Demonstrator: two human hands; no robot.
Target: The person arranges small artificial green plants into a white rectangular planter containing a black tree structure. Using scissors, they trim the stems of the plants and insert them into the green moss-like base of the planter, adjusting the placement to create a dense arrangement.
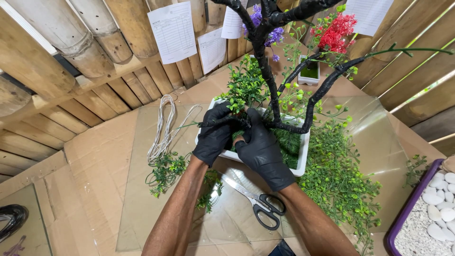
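Note:
Both my hands wear black gloves and work over a white rectangular planter (301, 152) lined with green artificial grass. A black wrapped artificial tree trunk (266, 71) rises from it and forks into branches. My left hand (214, 135) grips a low black side branch (222, 123) near a bushy green sprig (245, 87). My right hand (262, 152) pinches the same branch close to the trunk, its fingers closed around it.
Black-handled scissors (258, 203) lie on a glass sheet (147, 199) near my arms. A coil of white wire (164, 130) lies left. Loose green foliage (339, 185) is piled right. A purple tray of white pebbles (438, 208) sits far right. Bamboo walls surround the area.

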